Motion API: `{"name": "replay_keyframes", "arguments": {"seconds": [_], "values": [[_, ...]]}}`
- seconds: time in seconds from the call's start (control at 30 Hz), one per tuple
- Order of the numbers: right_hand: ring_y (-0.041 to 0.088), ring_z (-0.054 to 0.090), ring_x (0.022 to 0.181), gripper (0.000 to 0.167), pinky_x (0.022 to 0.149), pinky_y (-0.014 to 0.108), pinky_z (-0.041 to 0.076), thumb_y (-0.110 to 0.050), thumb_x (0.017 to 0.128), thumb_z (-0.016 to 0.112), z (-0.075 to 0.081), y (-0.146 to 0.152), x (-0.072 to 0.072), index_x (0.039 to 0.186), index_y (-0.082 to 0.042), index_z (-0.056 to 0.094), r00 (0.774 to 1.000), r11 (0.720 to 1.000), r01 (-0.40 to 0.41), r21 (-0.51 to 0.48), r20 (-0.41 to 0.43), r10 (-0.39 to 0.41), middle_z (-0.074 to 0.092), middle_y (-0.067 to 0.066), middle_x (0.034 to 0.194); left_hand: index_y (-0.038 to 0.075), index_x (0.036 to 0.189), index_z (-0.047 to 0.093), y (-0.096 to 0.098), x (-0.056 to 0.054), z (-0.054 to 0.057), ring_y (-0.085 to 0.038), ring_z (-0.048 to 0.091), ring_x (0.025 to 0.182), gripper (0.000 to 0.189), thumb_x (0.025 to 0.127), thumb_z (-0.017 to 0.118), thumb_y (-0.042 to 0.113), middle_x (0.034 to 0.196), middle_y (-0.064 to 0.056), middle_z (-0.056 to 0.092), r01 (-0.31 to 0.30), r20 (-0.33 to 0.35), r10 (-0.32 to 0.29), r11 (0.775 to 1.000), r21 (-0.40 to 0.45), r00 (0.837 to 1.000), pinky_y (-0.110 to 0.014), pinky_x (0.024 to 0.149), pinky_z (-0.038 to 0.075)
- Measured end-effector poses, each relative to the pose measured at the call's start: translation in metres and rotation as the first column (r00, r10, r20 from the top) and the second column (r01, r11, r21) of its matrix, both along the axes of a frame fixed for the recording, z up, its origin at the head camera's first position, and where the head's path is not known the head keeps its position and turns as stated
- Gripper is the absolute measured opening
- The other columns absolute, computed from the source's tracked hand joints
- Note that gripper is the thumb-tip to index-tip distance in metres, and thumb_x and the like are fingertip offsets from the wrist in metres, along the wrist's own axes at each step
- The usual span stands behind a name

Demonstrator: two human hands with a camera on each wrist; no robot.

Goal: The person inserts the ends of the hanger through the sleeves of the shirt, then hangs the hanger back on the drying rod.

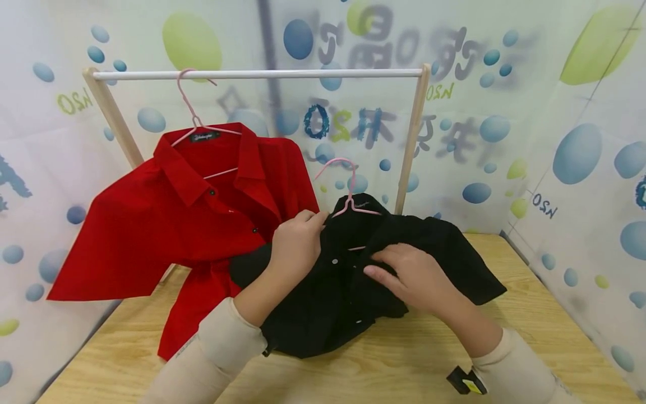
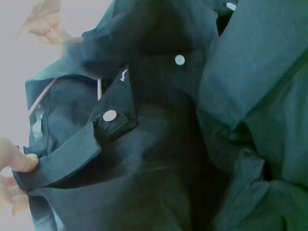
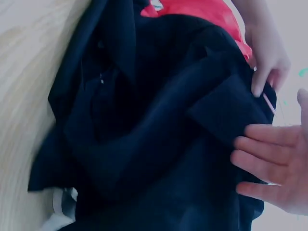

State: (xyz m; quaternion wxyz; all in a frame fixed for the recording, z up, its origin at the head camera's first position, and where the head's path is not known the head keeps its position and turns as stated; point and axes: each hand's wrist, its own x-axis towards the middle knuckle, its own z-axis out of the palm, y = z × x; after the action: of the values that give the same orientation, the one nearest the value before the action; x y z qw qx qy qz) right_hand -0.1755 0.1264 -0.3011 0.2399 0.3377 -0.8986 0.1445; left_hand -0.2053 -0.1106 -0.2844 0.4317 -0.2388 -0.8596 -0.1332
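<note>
A black shirt [image 1: 313, 303] is on a pink hanger [image 1: 350, 182] above the wooden table, its hook free of any rail. My left hand [image 1: 298, 244] pinches the left side of the shirt's collar; thumb and fingers grip the cloth [image 2: 62, 166] in the left wrist view. My right hand [image 1: 411, 275] lies against the shirt's right front below the collar. In the right wrist view its fingers [image 3: 262, 166] look fairly straight and spread beside the collar. White buttons [image 2: 109, 115] dot the shirt's front. The lower part of the shirt is bunched.
A red shirt [image 1: 136, 224] hangs from another pink hanger [image 1: 188, 101] on the white rail [image 1: 303, 73] of a wooden-sided rack, partly behind the black shirt. The rack stands on the wooden table [image 1: 515, 336]. Patterned cloth walls [image 1: 530, 112] enclose the back and sides.
</note>
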Motion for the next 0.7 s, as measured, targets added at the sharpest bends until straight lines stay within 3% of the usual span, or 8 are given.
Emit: {"name": "replay_keyframes", "arguments": {"seconds": [0.1,0.23,0.3,0.43,0.57,0.7], "values": [[0.026,0.061,0.090,0.020,0.081,0.044,0.052,-0.024,0.090,0.070,0.005,0.014,-0.006,0.097,-0.005,0.069,0.991,0.993,0.034,-0.113,-0.125,-0.048,0.066,0.007,0.094,0.003,0.107,0.074,-0.007,-0.001,0.003,-0.023,0.060,0.060,0.021,0.086,0.072,0.003,0.083,-0.012,0.069,0.017,-0.001,-0.017,0.999,0.028,1.000,-0.033,0.058,0.055],[0.038,0.057,0.091,0.033,0.081,0.050,0.048,-0.010,0.080,0.079,0.013,0.035,-0.023,0.106,0.005,0.065,0.935,0.990,0.057,-0.132,-0.340,-0.099,0.062,0.020,0.100,0.002,0.108,0.073,-0.016,-0.002,0.005,-0.023,0.061,0.063,0.022,0.086,0.071,0.001,0.086,-0.013,0.070,0.069,-0.014,-0.068,0.995,0.069,0.998,-0.034,0.062,0.056],[0.038,0.057,0.086,0.032,0.076,0.048,0.049,-0.005,0.079,0.079,0.015,0.044,-0.029,0.107,0.006,0.066,0.929,0.993,0.067,-0.101,-0.357,-0.099,0.063,0.020,0.097,0.001,0.108,0.073,-0.020,-0.001,0.005,-0.023,0.062,0.064,0.022,0.086,0.071,0.000,0.087,-0.013,0.070,0.104,-0.026,-0.102,0.990,0.092,0.994,-0.034,0.064,0.056],[0.033,0.063,0.075,0.021,0.064,0.044,0.053,0.003,0.079,0.075,0.016,0.051,-0.033,0.100,0.002,0.071,0.937,0.994,0.093,-0.054,-0.333,-0.106,0.069,0.014,0.084,0.000,0.107,0.073,-0.024,0.000,0.006,-0.023,0.063,0.066,0.022,0.086,0.071,0.000,0.088,-0.013,0.070,0.161,-0.047,-0.156,0.981,0.108,0.987,-0.035,0.067,0.057],[0.033,0.066,0.071,0.020,0.057,0.044,0.054,0.005,0.081,0.073,0.016,0.047,-0.032,0.100,0.000,0.071,0.932,0.992,0.114,-0.055,-0.341,-0.126,0.070,0.014,0.082,0.001,0.107,0.073,-0.021,0.000,0.010,-0.024,0.064,0.068,0.022,0.085,0.072,0.000,0.089,-0.013,0.071,0.175,-0.061,-0.170,0.980,0.090,0.984,-0.035,0.066,0.057],[0.030,0.063,0.060,0.017,0.048,0.040,0.049,0.006,0.084,0.068,0.019,0.040,-0.032,0.100,0.000,0.069,0.933,0.994,0.096,-0.060,-0.342,-0.111,0.070,0.015,0.079,0.003,0.108,0.073,-0.018,-0.001,0.015,-0.023,0.064,0.069,0.023,0.085,0.073,0.002,0.091,-0.013,0.071,0.178,-0.029,-0.176,0.982,0.062,0.984,-0.033,0.066,0.056]]}}
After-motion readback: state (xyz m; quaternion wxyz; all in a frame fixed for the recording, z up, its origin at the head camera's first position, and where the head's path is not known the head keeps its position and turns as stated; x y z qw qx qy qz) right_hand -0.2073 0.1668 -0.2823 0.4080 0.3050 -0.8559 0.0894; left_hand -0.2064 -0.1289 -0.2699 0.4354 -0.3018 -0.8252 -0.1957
